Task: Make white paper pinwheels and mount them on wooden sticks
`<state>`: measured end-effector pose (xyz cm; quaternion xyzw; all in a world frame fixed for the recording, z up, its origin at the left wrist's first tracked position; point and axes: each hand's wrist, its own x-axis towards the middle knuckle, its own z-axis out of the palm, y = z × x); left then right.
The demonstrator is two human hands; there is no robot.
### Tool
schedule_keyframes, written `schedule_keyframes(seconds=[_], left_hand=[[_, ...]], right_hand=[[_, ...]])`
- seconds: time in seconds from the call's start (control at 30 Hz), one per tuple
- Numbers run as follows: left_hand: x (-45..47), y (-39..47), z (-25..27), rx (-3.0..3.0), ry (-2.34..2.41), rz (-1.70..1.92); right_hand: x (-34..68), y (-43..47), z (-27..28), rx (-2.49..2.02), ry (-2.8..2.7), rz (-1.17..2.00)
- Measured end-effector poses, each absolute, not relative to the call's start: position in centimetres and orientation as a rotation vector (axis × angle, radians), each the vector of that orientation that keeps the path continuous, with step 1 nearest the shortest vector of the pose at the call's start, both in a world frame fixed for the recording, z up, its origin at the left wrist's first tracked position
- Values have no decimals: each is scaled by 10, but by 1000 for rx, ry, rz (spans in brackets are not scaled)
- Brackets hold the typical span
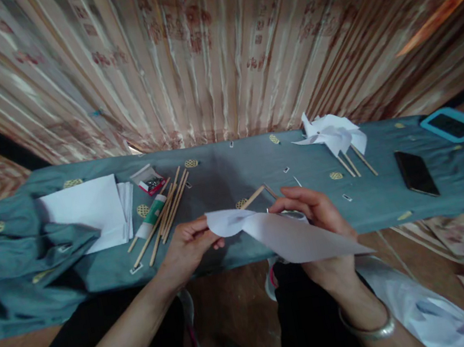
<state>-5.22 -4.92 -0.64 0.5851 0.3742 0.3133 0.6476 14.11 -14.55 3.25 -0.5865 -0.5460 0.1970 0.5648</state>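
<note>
A white paper pinwheel, with curved blades, is held low over the near edge of the table. My left hand pinches its left blade between thumb and fingers. Behind its right side, my right hand has curled fingers around the paper; the blade hides the thumb and part of the palm. A wooden stick shows just beyond the paper, and I cannot tell if it is joined to it. Close to the right fingertips is a thin object too small to name.
On the left lie white paper sheets, a green-and-white glue tube, several wooden sticks and a red-and-white box of small metal pieces. Pinwheels on sticks, a black phone and a blue-framed device lie right.
</note>
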Motion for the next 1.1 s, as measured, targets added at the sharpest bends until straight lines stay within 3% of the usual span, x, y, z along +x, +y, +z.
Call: schedule_keyframes(seconds=[1.1], left_hand=[[-54,-56,-4,1317,747,484]], right_hand=[[147,-140,39,-1251,-1152,525]])
